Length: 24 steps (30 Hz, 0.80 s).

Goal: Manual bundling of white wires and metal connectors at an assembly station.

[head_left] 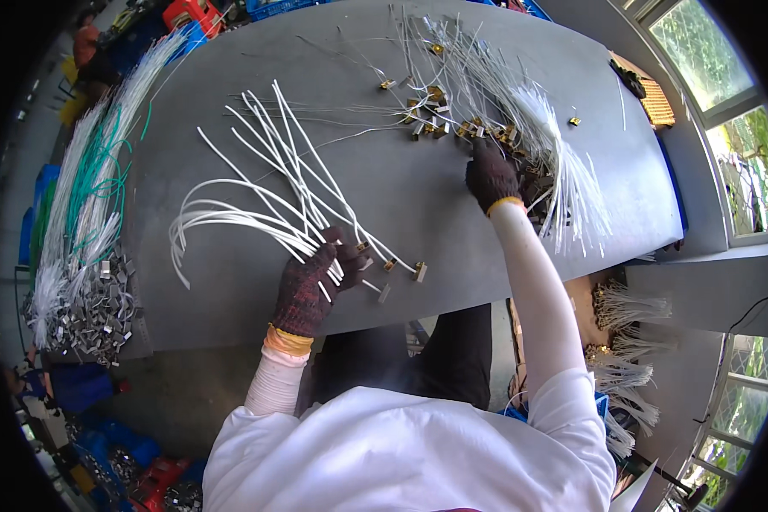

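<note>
"Report the left hand first, taking twelve o'clock as the table's far edge."

"The left hand (316, 273), in a dark glove, lies toward nine o'clock of centre. It is closed around a bunch of white cords (299, 241). Most of their length fans out over the grey table (452, 222), toward ten and eleven o'clock from the hand."

"Condition of the near ends?"

"Several carry a small metal fitting (420, 271), lying just beside the fingers, between three and four o'clock of the glove. Whether every one of those cords is within the grip, I cannot tell."

"And the right hand?"

"The right hand (492, 173), also gloved, is at two o'clock of centre, arm extended. Its fingertips are at a heap of brass-coloured fittings (508, 135). The fingers point away from the camera; I cannot tell whether they grasp a piece."

"Surroundings of the heap?"

"Thin clear strands (563, 166) lie against it, spreading toward twelve and three o'clock. One loose fitting (574, 121) lies apart from the heap, at two o'clock of centre."

"Remaining stock?"

"At nine o'clock, a long bundle of pale strands (70, 200) with green strands (102, 188) among them; just below, a pile of grey metal pieces (102, 320). At four o'clock, below table level, further white bundles (631, 307)."
</note>
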Each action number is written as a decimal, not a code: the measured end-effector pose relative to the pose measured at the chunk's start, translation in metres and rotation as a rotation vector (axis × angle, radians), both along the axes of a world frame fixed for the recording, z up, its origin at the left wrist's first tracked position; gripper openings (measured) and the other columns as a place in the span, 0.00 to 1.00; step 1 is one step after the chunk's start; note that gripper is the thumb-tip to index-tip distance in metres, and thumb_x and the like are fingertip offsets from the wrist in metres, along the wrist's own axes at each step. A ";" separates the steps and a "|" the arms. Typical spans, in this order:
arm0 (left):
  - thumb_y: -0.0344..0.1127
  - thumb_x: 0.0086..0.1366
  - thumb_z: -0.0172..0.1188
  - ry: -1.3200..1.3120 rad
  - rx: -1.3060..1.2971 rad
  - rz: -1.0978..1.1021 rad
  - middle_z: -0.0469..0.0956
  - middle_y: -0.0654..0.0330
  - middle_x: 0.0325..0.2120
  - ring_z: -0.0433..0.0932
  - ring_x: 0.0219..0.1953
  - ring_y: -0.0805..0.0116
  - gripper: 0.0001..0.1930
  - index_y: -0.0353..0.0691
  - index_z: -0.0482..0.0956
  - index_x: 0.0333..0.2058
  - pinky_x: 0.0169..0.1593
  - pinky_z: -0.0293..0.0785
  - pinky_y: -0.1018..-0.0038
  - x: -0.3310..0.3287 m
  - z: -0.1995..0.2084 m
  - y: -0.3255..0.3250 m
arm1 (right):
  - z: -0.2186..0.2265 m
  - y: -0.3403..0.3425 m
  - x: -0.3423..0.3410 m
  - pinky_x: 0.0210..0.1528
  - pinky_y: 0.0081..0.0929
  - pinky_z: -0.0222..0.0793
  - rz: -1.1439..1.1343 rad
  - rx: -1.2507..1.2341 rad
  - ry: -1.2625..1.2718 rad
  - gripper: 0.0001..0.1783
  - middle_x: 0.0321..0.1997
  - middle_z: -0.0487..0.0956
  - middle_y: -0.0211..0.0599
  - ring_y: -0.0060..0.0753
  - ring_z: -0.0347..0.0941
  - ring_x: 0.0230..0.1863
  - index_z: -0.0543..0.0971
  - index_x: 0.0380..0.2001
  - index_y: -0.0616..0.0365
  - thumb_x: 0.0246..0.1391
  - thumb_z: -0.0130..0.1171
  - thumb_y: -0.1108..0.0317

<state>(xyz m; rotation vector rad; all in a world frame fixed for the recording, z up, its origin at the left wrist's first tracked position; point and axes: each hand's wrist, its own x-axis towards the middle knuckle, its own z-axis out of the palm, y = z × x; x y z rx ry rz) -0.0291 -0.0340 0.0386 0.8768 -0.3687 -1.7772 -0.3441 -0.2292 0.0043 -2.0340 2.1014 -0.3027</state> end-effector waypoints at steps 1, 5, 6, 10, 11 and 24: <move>0.36 0.70 0.55 -0.009 -0.036 0.028 0.81 0.53 0.40 0.81 0.43 0.57 0.18 0.36 0.71 0.55 0.47 0.79 0.60 0.007 0.002 0.003 | -0.004 -0.007 0.000 0.57 0.48 0.69 -0.024 0.037 0.003 0.20 0.61 0.68 0.53 0.59 0.71 0.56 0.74 0.52 0.54 0.55 0.51 0.68; 0.36 0.70 0.54 -0.028 -0.119 0.078 0.79 0.55 0.35 0.82 0.39 0.60 0.17 0.36 0.70 0.54 0.44 0.81 0.66 0.032 -0.002 0.016 | 0.006 -0.009 0.012 0.57 0.47 0.69 0.097 0.080 -0.005 0.20 0.57 0.72 0.54 0.57 0.71 0.58 0.74 0.51 0.54 0.54 0.50 0.69; 0.36 0.70 0.54 -0.024 -0.079 0.123 0.80 0.53 0.36 0.82 0.39 0.57 0.16 0.35 0.71 0.53 0.45 0.81 0.63 0.033 0.000 0.021 | 0.004 -0.011 0.020 0.56 0.45 0.70 0.077 0.169 0.054 0.19 0.55 0.74 0.55 0.56 0.73 0.56 0.76 0.50 0.56 0.55 0.51 0.65; 0.32 0.70 0.53 0.053 0.099 0.151 0.79 0.48 0.38 0.81 0.42 0.52 0.14 0.33 0.72 0.51 0.49 0.80 0.56 0.019 -0.007 0.024 | 0.001 0.032 0.029 0.50 0.45 0.73 0.168 -0.024 0.130 0.14 0.43 0.80 0.53 0.57 0.78 0.44 0.81 0.39 0.58 0.55 0.52 0.63; 0.30 0.69 0.53 0.049 0.073 0.094 0.79 0.48 0.39 0.81 0.44 0.52 0.13 0.33 0.72 0.51 0.50 0.79 0.57 0.009 -0.001 0.021 | -0.004 0.042 0.026 0.50 0.45 0.73 0.161 -0.024 0.136 0.14 0.43 0.80 0.53 0.57 0.78 0.44 0.81 0.39 0.58 0.55 0.52 0.63; 0.40 0.66 0.57 -0.507 -0.230 -0.282 0.80 0.53 0.37 0.81 0.37 0.61 0.14 0.35 0.79 0.43 0.41 0.78 0.64 -0.160 -0.073 0.005 | -0.017 0.207 -0.019 0.33 0.26 0.70 -0.015 0.010 -0.781 0.11 0.29 0.80 0.34 0.25 0.74 0.29 0.81 0.35 0.60 0.58 0.59 0.63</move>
